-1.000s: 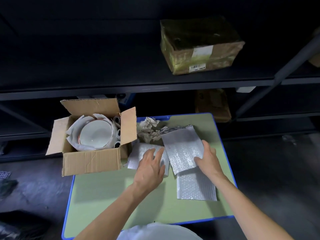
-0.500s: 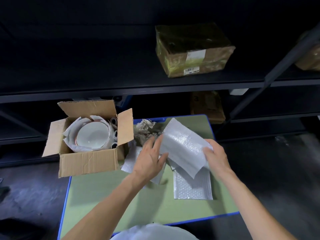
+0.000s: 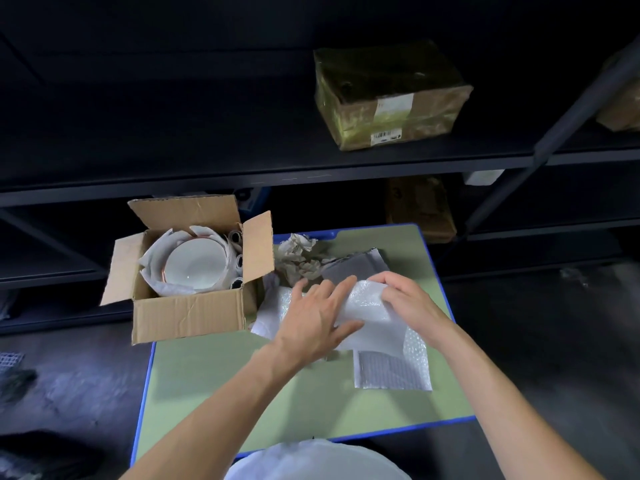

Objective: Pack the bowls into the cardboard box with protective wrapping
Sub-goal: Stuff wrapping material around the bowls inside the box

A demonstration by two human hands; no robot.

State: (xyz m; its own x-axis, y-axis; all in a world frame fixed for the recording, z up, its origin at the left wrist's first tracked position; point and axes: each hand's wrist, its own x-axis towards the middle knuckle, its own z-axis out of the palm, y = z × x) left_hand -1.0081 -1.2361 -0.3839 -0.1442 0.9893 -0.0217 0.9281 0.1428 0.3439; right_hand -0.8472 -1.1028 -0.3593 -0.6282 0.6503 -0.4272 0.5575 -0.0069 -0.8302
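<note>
The left grip (image 3: 315,320) lies flat with its fingers straight and spread, pressing on the near-left part of a bubble wrap sheet (image 3: 374,315). The right grip (image 3: 412,306) has its fingers curled over the sheet's far edge and pinches it there. The sheet spans the gap between the two grips and is partly lifted off the green counter (image 3: 242,393).

The cardboard box (image 3: 187,310) stands open to the left of the left grip, near it but not touching. Inside sits a bowl (image 3: 194,268) with its mouth up, nested in white wrapping (image 3: 156,258).

Just beyond the fingertips of both grips lies a grey sheet (image 3: 353,268), and crumpled paper (image 3: 298,252) sits beyond the left grip. A second bubble wrap piece (image 3: 391,374) lies flat on the counter on the near side of the right grip, partly under the held sheet. Another piece (image 3: 273,306) shows between the left grip and the box
</note>
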